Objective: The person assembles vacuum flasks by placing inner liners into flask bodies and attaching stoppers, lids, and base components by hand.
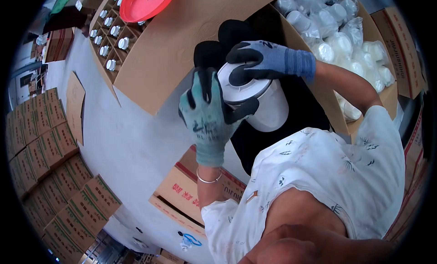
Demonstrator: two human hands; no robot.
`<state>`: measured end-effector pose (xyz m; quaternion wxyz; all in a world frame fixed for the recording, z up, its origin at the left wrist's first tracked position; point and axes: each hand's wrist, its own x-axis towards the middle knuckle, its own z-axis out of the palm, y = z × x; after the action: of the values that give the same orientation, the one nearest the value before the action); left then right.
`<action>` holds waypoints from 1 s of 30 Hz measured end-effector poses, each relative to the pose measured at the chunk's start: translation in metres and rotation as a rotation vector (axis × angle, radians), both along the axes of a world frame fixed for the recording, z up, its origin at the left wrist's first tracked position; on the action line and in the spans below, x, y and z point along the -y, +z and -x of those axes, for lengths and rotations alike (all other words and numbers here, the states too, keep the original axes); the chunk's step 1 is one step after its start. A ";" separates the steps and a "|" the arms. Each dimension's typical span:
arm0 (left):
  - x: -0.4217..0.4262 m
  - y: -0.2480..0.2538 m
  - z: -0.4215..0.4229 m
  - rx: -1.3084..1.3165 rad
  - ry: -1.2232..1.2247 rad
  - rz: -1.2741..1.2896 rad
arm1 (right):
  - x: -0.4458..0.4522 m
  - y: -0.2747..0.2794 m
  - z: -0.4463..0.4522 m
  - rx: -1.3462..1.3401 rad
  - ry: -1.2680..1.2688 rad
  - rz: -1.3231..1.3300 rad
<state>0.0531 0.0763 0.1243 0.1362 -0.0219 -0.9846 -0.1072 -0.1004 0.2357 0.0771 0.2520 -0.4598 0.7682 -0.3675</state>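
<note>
The left hand [207, 111], in a green-and-black glove, had its fingers and thumb spread apart against the rim of a white lid [255, 87]. The right hand [268, 61], gloved in blue and black, pressed its bent fingers on top; I couldn't tell whether they were clamped. The lid sat on a white tub [273, 110], tilted by the person's knees. To the right, an open carton [328, 102] held plastic-wrapped white containers [341, 47]; at upper left, a red tray [145, 8] lay by white-capped bottles [123, 43].

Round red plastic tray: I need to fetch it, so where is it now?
The red tray is at the head view's upper left, partly over the divided cardboard carton of white-capped bottles.
</note>
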 end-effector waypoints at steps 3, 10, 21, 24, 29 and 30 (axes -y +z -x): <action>0.026 -0.037 0.009 0.028 -0.256 -0.294 | 0.001 -0.007 0.000 -0.115 0.066 0.028; 0.005 -0.048 -0.022 -0.006 -0.205 -0.434 | 0.014 -0.009 -0.003 0.298 0.214 0.027; -0.049 -0.109 -0.013 -0.198 0.088 -1.159 | -0.081 0.016 -0.017 -0.112 0.221 0.320; -0.039 -0.140 -0.023 0.107 -0.216 -0.644 | -0.119 0.022 -0.052 -0.146 -0.034 0.196; -0.031 -0.080 -0.036 0.470 0.051 -1.589 | -0.146 0.001 -0.095 0.285 -0.462 0.281; -0.029 -0.078 -0.042 0.517 0.073 -1.617 | -0.151 -0.004 -0.097 0.407 -0.493 0.254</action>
<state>0.0949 0.1056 0.0465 -0.1159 0.1394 -0.6054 -0.7750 -0.0034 0.3867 0.0728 0.2443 -0.2052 0.7383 -0.5943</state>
